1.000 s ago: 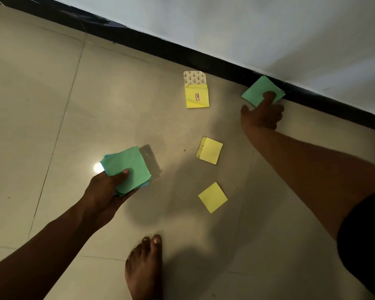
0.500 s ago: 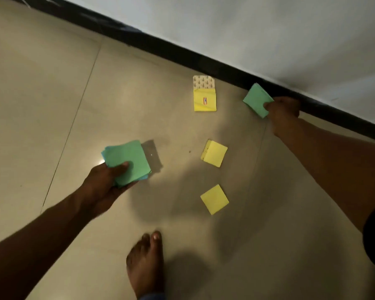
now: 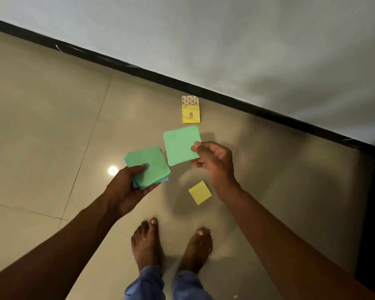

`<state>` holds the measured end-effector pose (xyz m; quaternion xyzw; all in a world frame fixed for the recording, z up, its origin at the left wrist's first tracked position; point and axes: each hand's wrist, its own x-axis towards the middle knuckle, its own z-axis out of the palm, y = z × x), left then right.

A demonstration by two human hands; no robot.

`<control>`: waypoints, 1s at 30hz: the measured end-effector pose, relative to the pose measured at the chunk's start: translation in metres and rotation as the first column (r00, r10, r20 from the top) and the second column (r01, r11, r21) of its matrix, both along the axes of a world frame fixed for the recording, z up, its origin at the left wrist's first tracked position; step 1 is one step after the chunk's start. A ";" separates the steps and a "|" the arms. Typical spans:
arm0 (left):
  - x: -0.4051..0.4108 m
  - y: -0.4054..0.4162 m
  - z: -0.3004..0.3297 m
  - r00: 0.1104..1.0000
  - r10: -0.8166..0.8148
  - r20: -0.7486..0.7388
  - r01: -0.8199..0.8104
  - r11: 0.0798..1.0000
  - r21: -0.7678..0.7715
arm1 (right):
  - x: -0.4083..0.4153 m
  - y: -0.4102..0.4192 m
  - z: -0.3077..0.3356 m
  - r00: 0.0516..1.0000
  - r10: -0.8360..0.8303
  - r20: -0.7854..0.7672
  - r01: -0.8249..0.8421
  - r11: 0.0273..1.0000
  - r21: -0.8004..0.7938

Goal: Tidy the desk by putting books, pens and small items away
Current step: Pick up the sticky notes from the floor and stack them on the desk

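Green sheet lifted off the floor

The right hand (image 3: 214,161) now pinches the green sheet (image 3: 181,145) it took from by the skirting, carried in beside the stack (image 3: 148,166), at its 2 o'clock.

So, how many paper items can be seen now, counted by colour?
Green, held: 2, a stack of green notes in the left hand and one green sheet in the right hand.
Yellow, on the floor: 2, a yellow note and a yellow packet.
Total: 4
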<state>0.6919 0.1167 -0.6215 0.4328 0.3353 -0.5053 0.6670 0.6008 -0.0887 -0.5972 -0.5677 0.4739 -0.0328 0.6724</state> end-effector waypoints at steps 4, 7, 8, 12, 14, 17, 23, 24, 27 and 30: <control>-0.009 -0.019 0.007 1.000 0.019 0.007 -0.019 1.000 -0.005 | -0.020 0.003 0.001 0.977 0.204 -0.062 -0.210 0.973 -0.093; -0.020 -0.029 0.009 0.999 0.006 0.035 -0.006 1.000 -0.010 | -0.029 0.000 -0.009 0.950 0.263 -0.167 -0.280 0.956 -0.089; -0.025 -0.032 0.010 0.999 -0.002 0.043 0.002 1.000 -0.007 | -0.031 -0.001 -0.013 0.943 0.270 -0.195 -0.296 0.948 -0.115; -0.040 -0.048 0.013 0.996 -0.030 0.080 0.027 0.999 0.034 | -0.032 0.001 -0.014 0.921 0.294 -0.257 -0.352 0.910 -0.221; -0.047 -0.056 0.015 0.995 -0.050 0.085 0.044 0.997 0.065 | -0.032 0.003 -0.012 0.900 0.313 -0.304 -0.395 0.880 -0.262; -0.053 -0.066 0.017 0.997 -0.045 0.068 0.040 0.996 0.082 | -0.032 0.011 -0.012 0.884 0.331 -0.331 -0.426 0.862 -0.275; -0.061 -0.072 0.022 0.994 -0.067 0.084 0.059 0.994 0.095 | -0.041 0.026 -0.019 0.852 0.356 -0.383 -0.491 0.797 -0.353; -0.062 -0.070 0.020 0.995 -0.059 0.082 0.050 0.993 0.109 | -0.043 0.030 -0.022 0.851 0.361 -0.382 -0.499 0.784 -0.369; -0.055 -0.061 0.003 0.998 -0.025 0.056 0.019 0.994 0.112 | -0.048 0.031 -0.033 0.865 0.361 -0.348 -0.486 0.777 -0.400; -0.048 -0.056 -0.018 0.999 -0.031 0.042 0.027 0.995 0.092 | -0.064 0.012 -0.060 0.847 0.316 -0.428 -0.492 0.771 -0.404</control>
